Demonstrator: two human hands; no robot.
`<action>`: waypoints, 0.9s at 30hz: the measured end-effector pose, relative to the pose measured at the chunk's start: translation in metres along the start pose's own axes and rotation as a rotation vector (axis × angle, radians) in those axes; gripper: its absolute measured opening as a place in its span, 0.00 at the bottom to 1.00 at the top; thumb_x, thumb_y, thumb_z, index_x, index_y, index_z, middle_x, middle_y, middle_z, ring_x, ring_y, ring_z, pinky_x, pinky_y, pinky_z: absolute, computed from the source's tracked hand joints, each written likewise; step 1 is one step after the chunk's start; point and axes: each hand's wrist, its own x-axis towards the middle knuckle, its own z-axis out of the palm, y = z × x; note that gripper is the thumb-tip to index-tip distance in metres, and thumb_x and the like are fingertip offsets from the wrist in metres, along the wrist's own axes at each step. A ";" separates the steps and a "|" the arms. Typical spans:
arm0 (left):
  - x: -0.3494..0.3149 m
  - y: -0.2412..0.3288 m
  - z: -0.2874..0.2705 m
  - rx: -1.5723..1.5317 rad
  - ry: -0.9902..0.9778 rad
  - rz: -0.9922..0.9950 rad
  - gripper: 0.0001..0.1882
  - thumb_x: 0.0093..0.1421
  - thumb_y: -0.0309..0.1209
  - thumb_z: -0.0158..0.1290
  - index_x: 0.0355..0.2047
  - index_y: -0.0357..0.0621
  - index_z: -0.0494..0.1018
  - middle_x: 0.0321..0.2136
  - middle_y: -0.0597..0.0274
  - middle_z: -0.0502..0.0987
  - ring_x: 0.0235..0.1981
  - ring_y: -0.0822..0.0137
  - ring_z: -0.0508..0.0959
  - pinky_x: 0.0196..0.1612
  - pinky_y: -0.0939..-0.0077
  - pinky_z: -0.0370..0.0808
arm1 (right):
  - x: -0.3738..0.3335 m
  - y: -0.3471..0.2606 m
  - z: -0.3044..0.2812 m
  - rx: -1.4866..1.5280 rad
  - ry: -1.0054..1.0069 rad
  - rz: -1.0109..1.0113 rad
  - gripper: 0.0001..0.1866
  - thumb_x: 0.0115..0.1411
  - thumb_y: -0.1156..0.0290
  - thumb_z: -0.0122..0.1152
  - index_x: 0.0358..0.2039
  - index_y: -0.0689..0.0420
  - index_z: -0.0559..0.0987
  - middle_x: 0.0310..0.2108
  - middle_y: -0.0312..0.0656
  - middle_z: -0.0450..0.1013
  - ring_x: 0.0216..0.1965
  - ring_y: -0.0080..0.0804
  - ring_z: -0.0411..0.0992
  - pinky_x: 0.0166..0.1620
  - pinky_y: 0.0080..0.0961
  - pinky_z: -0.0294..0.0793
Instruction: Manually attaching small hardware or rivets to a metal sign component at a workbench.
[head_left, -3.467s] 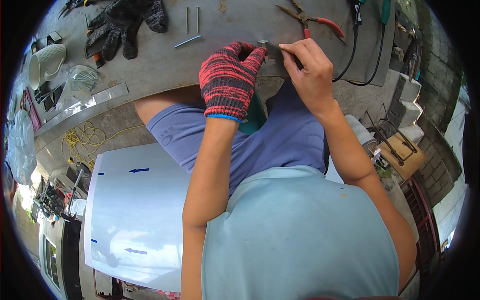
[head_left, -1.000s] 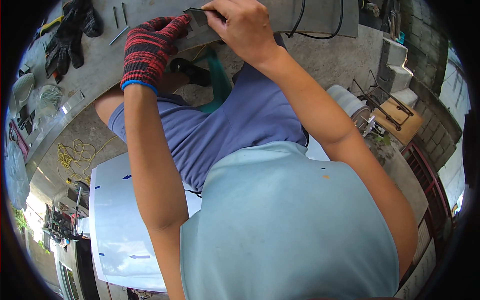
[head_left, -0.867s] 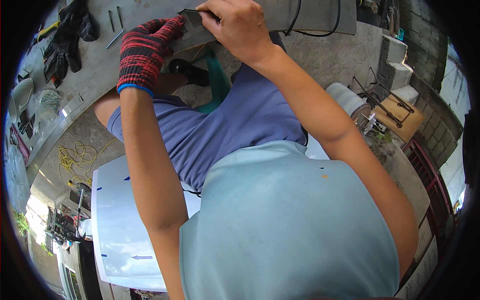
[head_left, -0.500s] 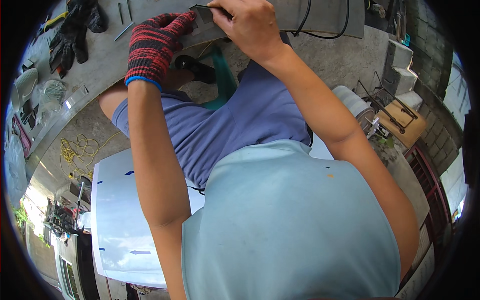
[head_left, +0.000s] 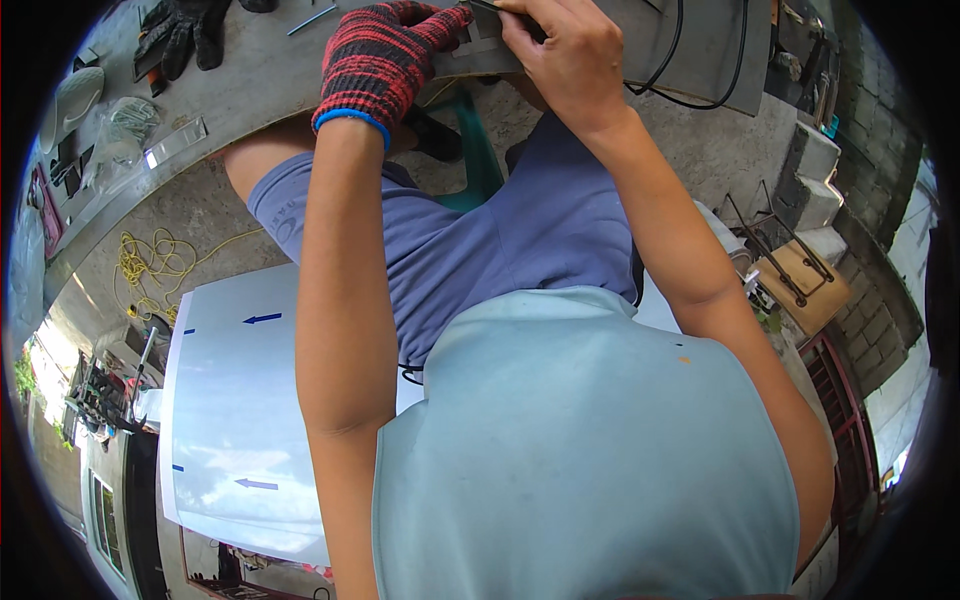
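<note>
My left hand (head_left: 385,58) wears a red-and-black knit glove with a blue cuff. Its fingers are pinched together at the table's near edge, with the tips at a thin dark flat piece (head_left: 484,5). My bare right hand (head_left: 572,62) is closed on the other end of that piece, thumb and fingers pressed together. The upper picture edge cuts off part of the piece, so its full shape is hidden. Below the hands, a small lighter patch shows on the grey tabletop (head_left: 270,85).
Dark work gloves (head_left: 188,35), a blue-grey rod (head_left: 312,20), a clear bag of small metal parts (head_left: 125,130) and a metal strip (head_left: 178,142) lie on the left. A black cable (head_left: 690,100) loops at the right. Yellow cord (head_left: 150,270) lies on the floor beside a white panel (head_left: 235,400).
Both hands and the dark piece appear higher and further right, while the whole view has shifted. The piece now shows more edge-on. Both hands remain close together at it.
</note>
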 end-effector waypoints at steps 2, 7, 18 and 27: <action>-0.001 -0.002 0.002 -0.007 0.002 0.011 0.25 0.56 0.52 0.64 0.46 0.46 0.83 0.35 0.64 0.86 0.31 0.70 0.81 0.40 0.73 0.80 | 0.007 -0.002 0.008 0.114 0.117 -0.086 0.04 0.53 0.79 0.66 0.30 0.61 0.80 0.28 0.46 0.74 0.33 0.45 0.75 0.37 0.37 0.75; -0.001 -0.003 0.005 0.062 0.062 0.033 0.25 0.57 0.52 0.63 0.46 0.46 0.83 0.33 0.64 0.86 0.32 0.68 0.83 0.41 0.72 0.80 | 0.000 -0.001 0.000 -0.012 -0.037 0.033 0.05 0.54 0.76 0.66 0.31 0.62 0.80 0.29 0.47 0.75 0.34 0.46 0.76 0.38 0.39 0.76; -0.009 0.004 0.006 0.034 0.089 0.025 0.22 0.58 0.53 0.60 0.39 0.49 0.85 0.27 0.58 0.84 0.28 0.61 0.83 0.38 0.66 0.79 | -0.005 0.013 0.012 -0.053 -0.014 -0.017 0.06 0.51 0.77 0.68 0.31 0.56 0.82 0.28 0.37 0.75 0.32 0.38 0.75 0.37 0.30 0.75; -0.005 0.009 0.000 -0.006 0.012 -0.055 0.21 0.57 0.48 0.64 0.43 0.45 0.84 0.33 0.63 0.86 0.29 0.68 0.82 0.38 0.70 0.79 | 0.000 0.005 0.008 -0.046 -0.050 0.051 0.07 0.51 0.79 0.69 0.32 0.58 0.83 0.29 0.40 0.77 0.32 0.38 0.76 0.37 0.30 0.75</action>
